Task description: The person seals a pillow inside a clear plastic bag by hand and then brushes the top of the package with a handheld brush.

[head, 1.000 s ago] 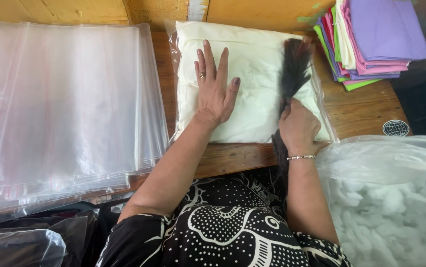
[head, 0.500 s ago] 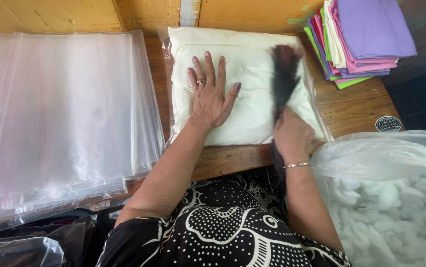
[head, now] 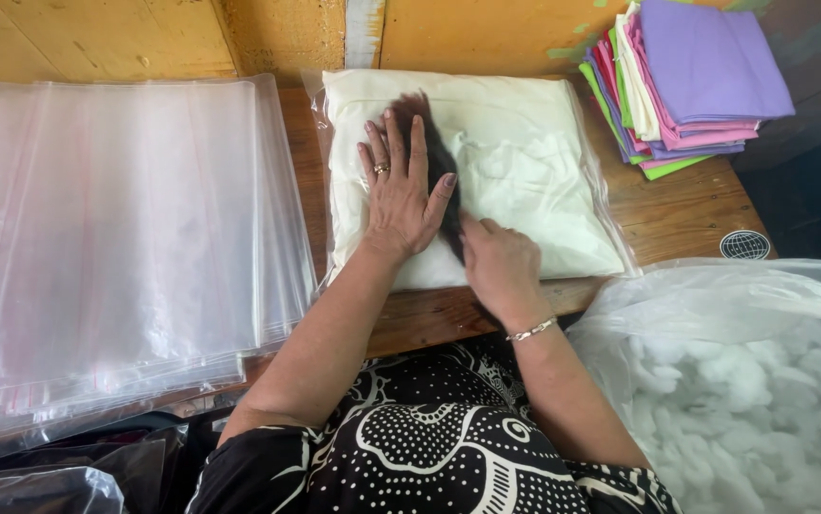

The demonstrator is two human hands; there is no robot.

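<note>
A cream pillow in a clear plastic bag (head: 515, 171) lies on the wooden table (head: 677, 209). My left hand (head: 401, 190) presses flat on its left part, fingers spread, a ring on one finger. My right hand (head: 501, 266), with a bracelet on the wrist, grips the handle of a dark brush (head: 434, 157). The bristles lie across the pillow, just right of my left hand's fingers and partly behind them.
A thick stack of clear plastic bags (head: 115, 247) covers the table's left side. Folded coloured cloths (head: 686, 76) are piled at the back right. A big clear bag of white stuffing (head: 753, 390) stands at the lower right. A yellow wall runs behind the table.
My right hand has swept the brush leftward across the pillow, from its right edge to beside my left hand. The left hand stays pressed on the pillow.
</note>
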